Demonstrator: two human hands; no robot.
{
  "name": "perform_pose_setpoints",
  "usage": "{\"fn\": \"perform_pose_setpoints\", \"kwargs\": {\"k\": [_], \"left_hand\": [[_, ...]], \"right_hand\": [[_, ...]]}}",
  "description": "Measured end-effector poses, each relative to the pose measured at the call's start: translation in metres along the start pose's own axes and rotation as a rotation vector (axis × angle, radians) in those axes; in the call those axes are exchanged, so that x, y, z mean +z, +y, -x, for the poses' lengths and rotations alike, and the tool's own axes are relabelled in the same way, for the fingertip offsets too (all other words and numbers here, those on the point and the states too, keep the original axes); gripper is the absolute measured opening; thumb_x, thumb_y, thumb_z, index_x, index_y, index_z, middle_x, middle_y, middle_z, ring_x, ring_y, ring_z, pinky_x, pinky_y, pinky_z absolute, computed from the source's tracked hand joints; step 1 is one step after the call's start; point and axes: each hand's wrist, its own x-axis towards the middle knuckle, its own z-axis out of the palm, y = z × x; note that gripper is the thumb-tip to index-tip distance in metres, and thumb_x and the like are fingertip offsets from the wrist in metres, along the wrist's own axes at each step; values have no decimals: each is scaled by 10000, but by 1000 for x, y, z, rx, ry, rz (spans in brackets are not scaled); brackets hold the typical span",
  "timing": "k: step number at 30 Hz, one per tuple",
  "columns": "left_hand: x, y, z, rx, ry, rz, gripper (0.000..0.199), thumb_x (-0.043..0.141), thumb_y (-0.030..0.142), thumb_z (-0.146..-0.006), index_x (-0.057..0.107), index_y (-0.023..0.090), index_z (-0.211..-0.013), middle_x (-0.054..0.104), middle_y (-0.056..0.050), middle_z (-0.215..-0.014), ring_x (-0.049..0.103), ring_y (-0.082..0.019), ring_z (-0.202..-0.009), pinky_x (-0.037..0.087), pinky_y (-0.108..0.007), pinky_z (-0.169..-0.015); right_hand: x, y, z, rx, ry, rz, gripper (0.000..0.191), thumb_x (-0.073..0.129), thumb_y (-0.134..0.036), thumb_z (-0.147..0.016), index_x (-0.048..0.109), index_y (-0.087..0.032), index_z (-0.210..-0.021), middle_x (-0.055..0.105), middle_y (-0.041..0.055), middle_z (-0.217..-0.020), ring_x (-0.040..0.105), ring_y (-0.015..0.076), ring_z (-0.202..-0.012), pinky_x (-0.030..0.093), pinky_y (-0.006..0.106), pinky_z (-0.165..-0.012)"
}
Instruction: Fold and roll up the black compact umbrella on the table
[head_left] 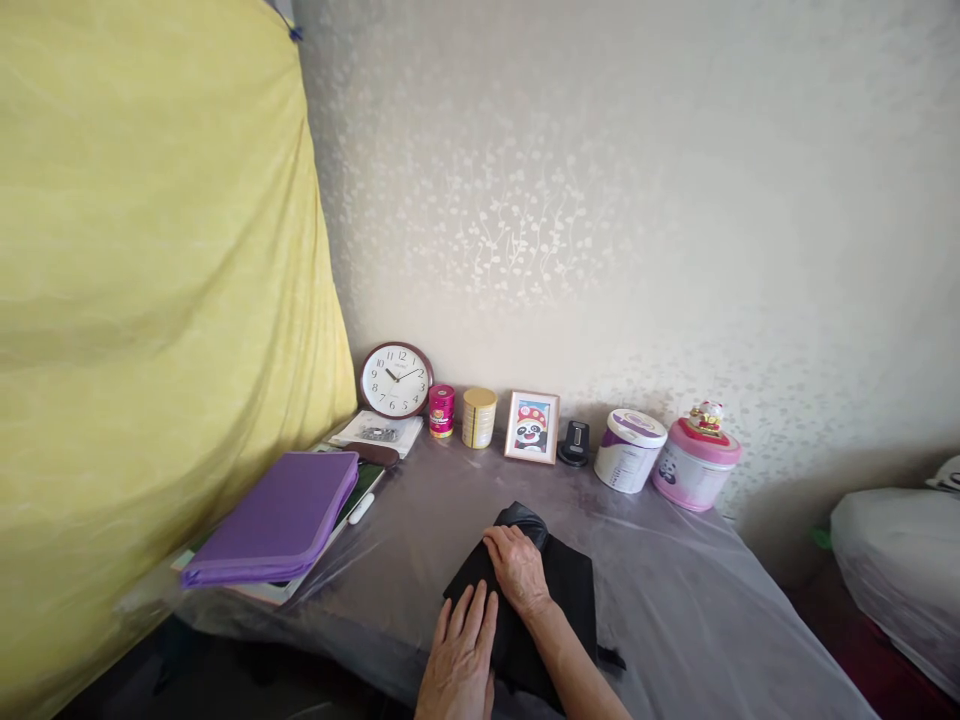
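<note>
A black piece of folded fabric [566, 590], perhaps a bag or garment, lies on the table close to me. Its top end is bunched and shinier, and a thin black strap pokes out at its lower right. My left hand [463, 640] rests flat along its left side, fingers stretched out and slightly apart. Further up, my right hand [519, 567] has its fingers curled together over the fabric just below the bunched end. The fingertips press into the cloth, and what lies beneath the palm is hidden.
A purple zip folder [274, 515] lies on papers at the left, beside a white pen-like object [361, 508]. Along the wall stand a clock [396, 380], two small tins, a framed panda picture [532, 427], a black stand [574, 443] and two larger tubs. A yellow curtain [150, 300] hangs left.
</note>
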Motion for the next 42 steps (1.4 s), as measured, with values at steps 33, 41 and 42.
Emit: {"fn": "perform_pose_setpoints", "kwargs": {"k": [33, 41, 42], "left_hand": [[5, 28, 3, -236, -21, -115, 773, 288, -49, -729, 29, 269, -1384, 355, -109, -1405, 356, -249, -1268, 357, -412, -997], [-5, 34, 10, -185, 49, -145, 785, 282, -65, -706, 48, 212, -1402, 386, -124, -1380, 381, -238, -1248, 365, -399, -997], [-2, 33, 11, -186, 72, -144, 777, 289, -56, -712, 49, 205, -1403, 392, -125, -1375, 386, -240, -1245, 367, -399, -995]], "right_hand": [[-23, 82, -17, 330, 27, 17, 323, 319, -269, -893, 599, -142, -992, 649, 119, -1020, 586, 207, -983, 407, 328, -888], [-60, 80, 87, 674, 132, -108, 369, 362, -459, -814, 591, -183, -905, 646, 103, -901, 628, 219, -788, 453, 323, -747], [-62, 75, 95, 705, 110, -147, 380, 370, -482, -802, 592, -190, -898, 652, 98, -882, 631, 223, -783, 454, 321, -734]]}}
